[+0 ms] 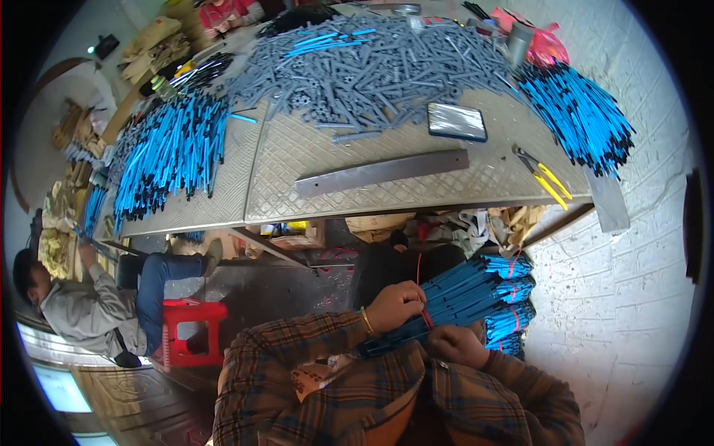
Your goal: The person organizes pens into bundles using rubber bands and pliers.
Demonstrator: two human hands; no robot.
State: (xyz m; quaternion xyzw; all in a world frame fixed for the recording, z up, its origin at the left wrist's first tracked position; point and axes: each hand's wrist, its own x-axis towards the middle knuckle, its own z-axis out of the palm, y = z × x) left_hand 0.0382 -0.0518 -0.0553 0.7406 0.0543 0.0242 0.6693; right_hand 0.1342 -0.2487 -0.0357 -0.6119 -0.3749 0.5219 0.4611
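Observation:
A bundle of thin blue rods with black ends (465, 291) lies slantwise across my lap. A red string (427, 318) crosses the bundle between my two hands. My left hand (394, 306) is closed at the bundle's near left side, pinching the string, and a length of red string rises from beside its fingers. My right hand (455, 346) is curled closed against the near side of the bundle, close to the string; what its fingers hold is hidden. Several tied bundles of blue rods (515, 320) are stacked just to the right, with red ties around them.
The table (357, 175) carries a heap of grey plastic tubes (357, 78), a blue rod pile (175, 149) left and another (580, 119) right. A metal bar (383, 172), phone (457, 122) and yellow-handled pliers (543, 177) lie nearer. A person (97, 297) sits left, by a red stool (192, 327).

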